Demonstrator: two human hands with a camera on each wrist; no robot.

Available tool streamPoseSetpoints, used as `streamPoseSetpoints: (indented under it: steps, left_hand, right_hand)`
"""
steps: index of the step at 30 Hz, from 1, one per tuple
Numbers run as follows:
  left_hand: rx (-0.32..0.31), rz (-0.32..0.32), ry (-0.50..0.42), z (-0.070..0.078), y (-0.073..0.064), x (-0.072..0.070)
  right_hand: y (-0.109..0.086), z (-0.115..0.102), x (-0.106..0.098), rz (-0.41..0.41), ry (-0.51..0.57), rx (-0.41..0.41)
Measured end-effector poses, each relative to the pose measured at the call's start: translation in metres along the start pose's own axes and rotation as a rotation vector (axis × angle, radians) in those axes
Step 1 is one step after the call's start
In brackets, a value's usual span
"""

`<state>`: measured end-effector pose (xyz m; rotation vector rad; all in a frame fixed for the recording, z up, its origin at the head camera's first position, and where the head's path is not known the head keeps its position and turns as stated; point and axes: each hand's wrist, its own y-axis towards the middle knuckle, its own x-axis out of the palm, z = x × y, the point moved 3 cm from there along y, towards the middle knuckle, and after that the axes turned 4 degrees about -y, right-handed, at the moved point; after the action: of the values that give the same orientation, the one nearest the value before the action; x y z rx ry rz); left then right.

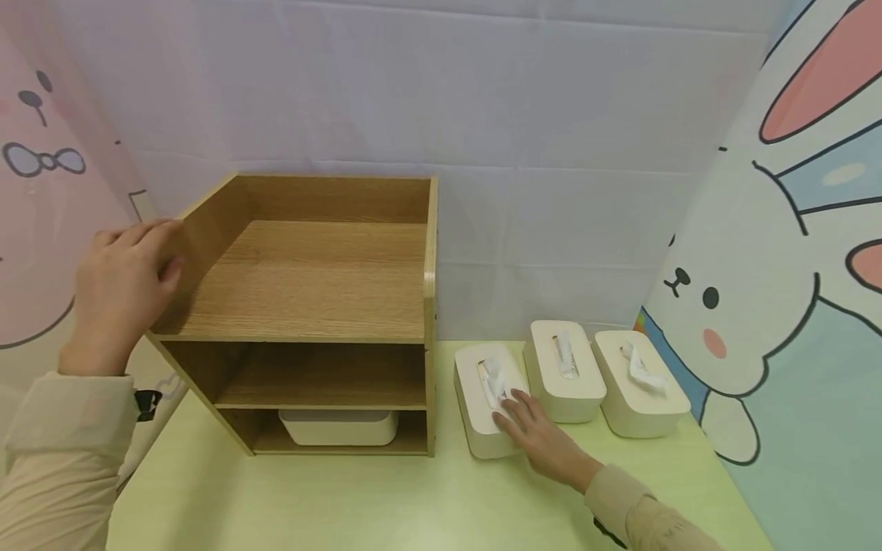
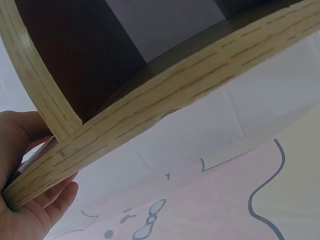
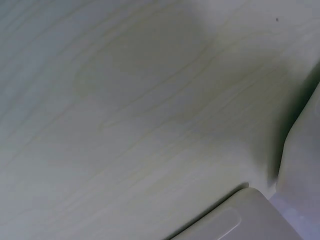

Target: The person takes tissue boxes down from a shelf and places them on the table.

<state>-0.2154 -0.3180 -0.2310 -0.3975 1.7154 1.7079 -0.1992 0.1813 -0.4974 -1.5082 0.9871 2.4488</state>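
Note:
My left hand grips the upper edge of the left side panel of a wooden desktop shelf. In the left wrist view, that hand has its thumb and fingers on opposite sides of the panel. Over at the right, my right hand touches the top of the nearest white tissue box with spread fingers, beside its tissue slot. The right wrist camera does not show this hand; it shows tabletop and parts of white boxes.
Two more white tissue boxes stand further right on the pale green table. A white bin sits in the shelf's lowest compartment. Behind hangs a white curtain; a rabbit-print sheet borders the right.

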Motion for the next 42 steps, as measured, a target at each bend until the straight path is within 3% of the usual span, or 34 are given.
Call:
streamPoseSetpoints:
  steps: [8,15,28,35,42]
  left_hand:
    - [-0.003,0.002,-0.004,0.002,0.0,-0.001]
    - [0.0,0.003,-0.008,0.002,0.0,-0.001]
    - [-0.014,-0.005,0.003,0.001,0.0,0.001]
    - [-0.012,-0.008,0.001,0.0,0.0,0.001]
    - [-0.012,0.0,-0.001,0.0,0.0,0.001]
  right_hand:
    - [0.011,0.008,0.016,0.058,0.0,0.055]
    - [0.022,0.015,0.03,0.036,-0.014,0.118]
    - [0.03,0.024,0.047,0.081,0.004,0.178]
    - [0.036,0.025,0.044,0.041,0.002,0.215]
    - [0.038,0.024,0.04,-0.052,-0.055,0.236]
